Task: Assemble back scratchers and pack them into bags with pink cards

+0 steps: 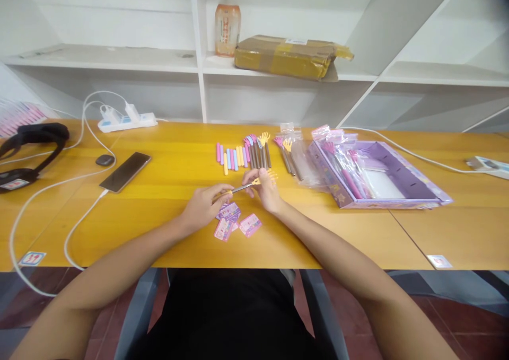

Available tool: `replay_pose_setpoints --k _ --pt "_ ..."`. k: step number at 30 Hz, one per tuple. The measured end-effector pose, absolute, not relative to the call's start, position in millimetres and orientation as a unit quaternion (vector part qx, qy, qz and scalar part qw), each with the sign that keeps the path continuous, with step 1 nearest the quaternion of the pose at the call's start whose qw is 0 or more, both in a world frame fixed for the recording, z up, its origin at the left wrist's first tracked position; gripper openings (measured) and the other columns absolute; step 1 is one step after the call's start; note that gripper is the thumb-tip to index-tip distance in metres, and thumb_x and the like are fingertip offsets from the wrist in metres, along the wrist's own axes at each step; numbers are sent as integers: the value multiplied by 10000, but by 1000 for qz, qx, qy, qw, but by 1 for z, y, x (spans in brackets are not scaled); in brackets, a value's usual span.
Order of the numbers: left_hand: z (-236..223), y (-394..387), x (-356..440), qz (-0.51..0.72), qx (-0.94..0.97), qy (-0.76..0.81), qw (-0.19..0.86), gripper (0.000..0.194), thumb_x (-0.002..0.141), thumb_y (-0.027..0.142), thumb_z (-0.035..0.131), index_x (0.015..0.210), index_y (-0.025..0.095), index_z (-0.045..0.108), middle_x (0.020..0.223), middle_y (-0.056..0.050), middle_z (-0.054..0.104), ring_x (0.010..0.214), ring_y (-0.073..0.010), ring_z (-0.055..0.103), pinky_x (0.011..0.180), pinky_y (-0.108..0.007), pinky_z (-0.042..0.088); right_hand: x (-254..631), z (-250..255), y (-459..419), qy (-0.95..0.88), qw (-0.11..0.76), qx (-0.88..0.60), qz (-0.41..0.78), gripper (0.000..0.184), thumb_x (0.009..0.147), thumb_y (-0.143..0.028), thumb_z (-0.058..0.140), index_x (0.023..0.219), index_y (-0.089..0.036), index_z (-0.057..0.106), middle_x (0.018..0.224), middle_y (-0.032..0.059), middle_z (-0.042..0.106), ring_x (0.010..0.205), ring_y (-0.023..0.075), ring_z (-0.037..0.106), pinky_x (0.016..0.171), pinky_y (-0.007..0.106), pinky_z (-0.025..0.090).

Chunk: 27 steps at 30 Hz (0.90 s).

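Note:
A back scratcher [242, 187] with a yellow hand-shaped head and a metal rod is held across both hands. My left hand [202, 206] is closed around its lower end, where a bit of yellow shows. My right hand [264, 189] grips it just below the yellow head. Beyond the hands lies a row of pink, blue, purple and yellow handle tubes [233, 158]. Right of these, several back scratchers [256, 153] with coloured heads lie side by side. Small printed purple and pink cards [250, 225] are spread under and in front of my hands.
Clear plastic bags [312, 164] and more scratchers [288, 156] lie beside a purple box [392, 203] holding bagged pieces. On the left are a phone [125, 172], cables, a power strip [127, 121] and a black headset [40, 134]. A bottle [228, 26] and taped parcel [286, 56] occupy the shelf.

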<state>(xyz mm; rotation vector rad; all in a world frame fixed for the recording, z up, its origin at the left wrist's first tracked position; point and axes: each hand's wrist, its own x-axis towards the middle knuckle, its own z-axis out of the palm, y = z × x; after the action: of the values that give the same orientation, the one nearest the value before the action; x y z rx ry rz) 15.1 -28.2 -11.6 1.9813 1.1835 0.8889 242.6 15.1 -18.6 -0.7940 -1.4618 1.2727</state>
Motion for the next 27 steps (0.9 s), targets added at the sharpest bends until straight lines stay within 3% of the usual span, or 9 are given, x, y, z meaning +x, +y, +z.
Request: replay_pose_setpoints --k 4,7,10,13,18,23,27 --pt "-8 -21 13 316 796 435 279 359 1076 472 509 1232 225 718 1102 -44 789 980 -212 736 906 -328 537 253 -7 21 -662 455 -302 513 687 1026 -793 370 921 -211 720 776 34 632 601 149 559 573 304 458" --pt "0 -13 9 303 817 437 224 327 1079 415 491 1201 201 705 1095 -65 758 962 -211 703 881 -330 522 267 12 31 -729 418 -301 452 534 1046 -688 489 1082 -221 745 908 39 672 648 138 575 639 301 481" --pt "11 -7 3 292 817 467 169 290 1058 343 511 1247 200 678 1113 -70 730 917 -202 681 842 -326 516 281 33 41 -816 397 -300 295 342 1040 -539 617 1143 -243 755 1011 65 705 840 191 636 773 336 512" --pt "23 -9 0 250 837 479 84 315 1086 347 485 1316 222 661 1122 -74 720 986 -219 675 849 -325 502 288 47 41 -892 342 -281 92 258 1077 -400 581 1167 -242 764 1056 100 713 967 241 632 859 389 487" --pt "36 -22 6 186 864 465 -55 307 1117 342 439 1162 205 710 957 -85 689 906 -222 622 727 -314 434 280 55 16 -913 249 -288 -145 298 1109 -199 454 1204 -212 736 1072 107 706 957 244 574 868 402 423" --pt "44 -30 2 163 870 449 -124 323 1122 326 416 1075 209 713 879 -82 671 826 -223 571 663 -333 386 276 55 -6 -889 233 -305 -249 291 1096 -149 447 1075 -184 736 948 91 665 892 234 534 836 382 394" --pt "52 -27 -47 154 859 458 -171 314 1116 306 411 1106 219 713 923 -84 708 882 -249 604 704 -355 435 329 56 -8 -867 245 -335 -276 287 1087 -159 459 1098 -209 742 894 78 662 868 230 541 804 380 384"
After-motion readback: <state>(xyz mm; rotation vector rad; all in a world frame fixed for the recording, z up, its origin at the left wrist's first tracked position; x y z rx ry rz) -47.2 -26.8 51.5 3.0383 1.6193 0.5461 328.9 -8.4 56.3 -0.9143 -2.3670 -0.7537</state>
